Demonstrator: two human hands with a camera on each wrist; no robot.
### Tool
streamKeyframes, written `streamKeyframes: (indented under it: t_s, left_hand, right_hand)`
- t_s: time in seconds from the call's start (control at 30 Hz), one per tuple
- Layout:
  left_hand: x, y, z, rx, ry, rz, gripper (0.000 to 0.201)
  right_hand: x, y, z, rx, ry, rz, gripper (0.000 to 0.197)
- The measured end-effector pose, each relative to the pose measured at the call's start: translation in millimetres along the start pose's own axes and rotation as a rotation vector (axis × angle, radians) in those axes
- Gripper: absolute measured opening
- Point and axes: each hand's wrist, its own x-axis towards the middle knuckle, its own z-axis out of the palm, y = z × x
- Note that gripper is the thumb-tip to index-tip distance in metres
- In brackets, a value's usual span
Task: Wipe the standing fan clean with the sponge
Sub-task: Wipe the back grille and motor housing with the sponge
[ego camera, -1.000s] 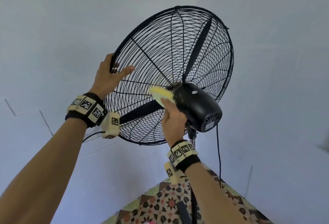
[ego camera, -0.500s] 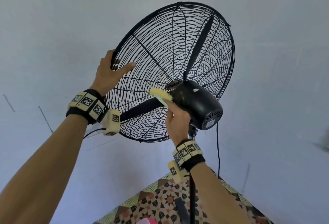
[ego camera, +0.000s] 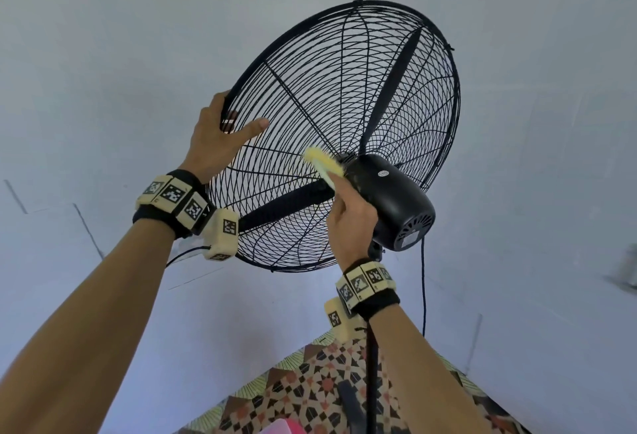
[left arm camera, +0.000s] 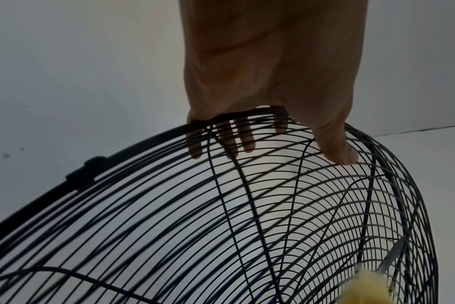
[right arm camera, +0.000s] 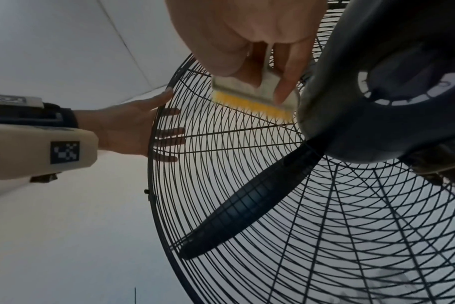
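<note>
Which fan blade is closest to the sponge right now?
The lower-left blade, running from the hub down toward the cage's bottom-left rim. The sponge sits just above its root beside the motor housing; the other visible blade points up and away.

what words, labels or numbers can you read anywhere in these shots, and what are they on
No text can be read in any view.
Oval badge on the black motor housing: too small to read.
Pale sticker on the rear of the housing: blurred, unreadable.
Square black-and-white marker patterns on the wrist bands: coded patterns, not words or numbers.
Sponge: no print visible.
</note>
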Motion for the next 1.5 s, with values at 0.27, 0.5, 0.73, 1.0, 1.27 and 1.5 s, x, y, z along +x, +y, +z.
streamKeyframes:
  t_s: [0.27,0.5,0.73,1.0,1.27,1.5]
  left_hand:
    - [-3.0,-6.1,-4.6,0.019,0.014,-0.034,0.091]
    - [-8.6,1.6,2.5,0.013,0.033,0.005,0.083]
    - [-7.3,-1.2,-0.6,0.011,0.027,-0.012,0.089]
    - [-8.7,-1.1,0.6,-0.007,0.043,-0.015,0.084]
    - [-9.2,1.8,2.4,-0.005,0.039,0.018,0.086]
    - [-19.2,-11.6,-3.5,-0.052,0.049,-0.047,0.086]
  right_hand:
    - [-7.2,8.3,-3.6,-0.018,-0.13,-0.01,0.036]
    - [39.6,-2.3,-14.4,0.072,0.064,0.308,0.061]
    - [26.2,-14.1,-12.2,-0.207,-0.391,0.423,0.07]
    - [29.0,-11.2,-3.6,-0.123,-0.316,0.452,0.047]
    - [31.6,6.0,-10.2,-0.077,-0.091,0.412,0.042]
    - [17.1,8.8,-3.7,-0.116,-0.244,0.342,0.046]
